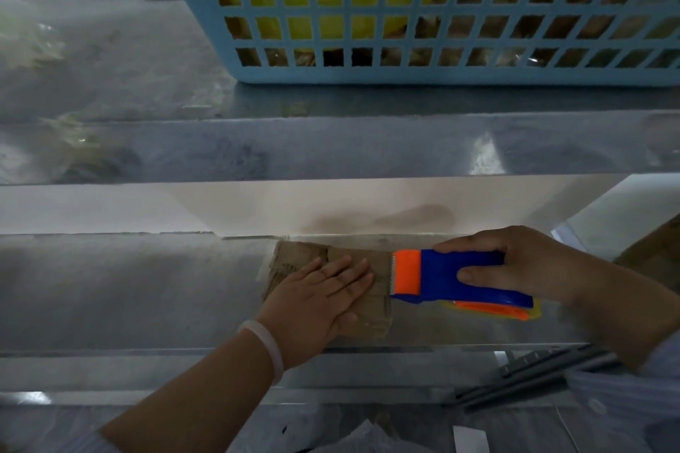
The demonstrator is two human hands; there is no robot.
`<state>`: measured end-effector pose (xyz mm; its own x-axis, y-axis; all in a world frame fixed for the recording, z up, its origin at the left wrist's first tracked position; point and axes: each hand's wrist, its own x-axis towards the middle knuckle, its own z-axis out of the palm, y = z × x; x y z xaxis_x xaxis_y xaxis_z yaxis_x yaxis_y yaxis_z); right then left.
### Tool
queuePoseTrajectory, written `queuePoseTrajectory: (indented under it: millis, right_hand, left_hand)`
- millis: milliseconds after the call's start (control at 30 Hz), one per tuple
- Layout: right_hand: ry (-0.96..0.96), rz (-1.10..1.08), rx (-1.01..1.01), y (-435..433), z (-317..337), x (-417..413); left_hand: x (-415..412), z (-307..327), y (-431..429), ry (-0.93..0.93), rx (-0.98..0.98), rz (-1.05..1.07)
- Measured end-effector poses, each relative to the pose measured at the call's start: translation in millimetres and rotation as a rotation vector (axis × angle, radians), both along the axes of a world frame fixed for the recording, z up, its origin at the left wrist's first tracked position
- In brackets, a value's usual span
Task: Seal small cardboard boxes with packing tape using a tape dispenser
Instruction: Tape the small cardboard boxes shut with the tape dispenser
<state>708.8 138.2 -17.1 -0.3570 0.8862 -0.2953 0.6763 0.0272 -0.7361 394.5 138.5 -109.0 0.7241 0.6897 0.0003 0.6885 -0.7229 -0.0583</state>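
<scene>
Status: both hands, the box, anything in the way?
Left hand flat on cardboard box. Right hand grips tape dispenser, orange end over box's right edge. Nothing between dispenser and box; blue basket on shelf above.

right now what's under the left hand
The left hand lies flat on a small cardboard box. The tape dispenser, gripped by the right hand, meets the box's right side. The box top beneath the palm is hidden.

Left hand flat, palm down on small brown cardboard box, fingers straight, close together, pointing up-right. Left forearm bare, entering from lower left of box. Right hand just right of box, gripping blue-and-orange plastic tape dispenser, fingers curled over top, thumb on near side.
</scene>
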Motion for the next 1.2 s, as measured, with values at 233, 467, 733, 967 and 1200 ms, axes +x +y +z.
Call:
queuePoseTrajectory:
  millis: [233,467,733,967,1200]
  right_hand:
    - [0.035,-0.022,-0.059,-8.0,5.6,37.5]
    - [-0.380,0.020,0.164,-15.1,-7.0,4.3]
    - [-0.703,-0.233,0.455,-25.6,-48.4,9.9]
    - [-0.702,-0.397,0.548,-22.6,-68.6,31.6]
    - [-0.836,-0.292,0.607,-24.8,-120.3,15.2]
  left_hand:
    - [-0.5,-0.4,0.8,-0.008,0.018,-0.003]
    - [1.2,-1.8,1.2,-0.003,-0.005,0.009]
    - [1.8,5.9,-1.0,-0.004,0.012,0.002]
    - [1.8,9.9,-1.6,0.005,-0.002,0.005]
    - [2.7,12.1,-2.0,0.016,-0.026,0.007]
